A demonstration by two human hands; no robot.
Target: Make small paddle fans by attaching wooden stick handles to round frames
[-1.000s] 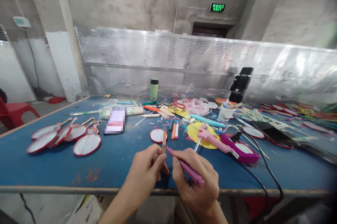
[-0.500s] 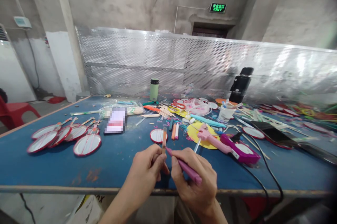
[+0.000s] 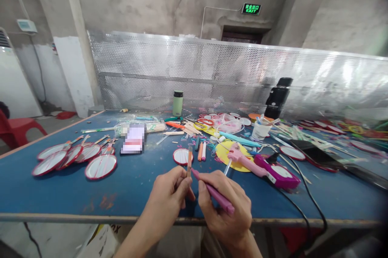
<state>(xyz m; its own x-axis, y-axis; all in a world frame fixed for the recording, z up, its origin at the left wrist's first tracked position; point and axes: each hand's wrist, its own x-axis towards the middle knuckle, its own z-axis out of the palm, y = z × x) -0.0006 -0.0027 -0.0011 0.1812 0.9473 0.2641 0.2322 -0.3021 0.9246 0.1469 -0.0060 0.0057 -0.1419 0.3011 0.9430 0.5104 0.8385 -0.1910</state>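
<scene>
My left hand [image 3: 169, 195] grips a flat wooden stick [image 3: 189, 160] that stands nearly upright over the near edge of the blue table [image 3: 127, 187]. My right hand [image 3: 226, 203] holds a pink marker [image 3: 214, 192] like a pen, its tip touching the stick's lower part. A small round red-rimmed disc [image 3: 181, 156] lies just beyond the stick. To the right lie a pink glue gun [image 3: 242, 160] on a yellow disc [image 3: 226, 153] and a magenta device [image 3: 277, 172] with a black cable.
Several red-rimmed discs on sticks [image 3: 75, 157] lie at the left. Markers, sticks and scissors clutter the middle; a green bottle [image 3: 177, 103], a white cup [image 3: 260, 129] and a black device [image 3: 277, 97] stand farther back. A perforated metal screen [image 3: 212, 72] borders the table's far side.
</scene>
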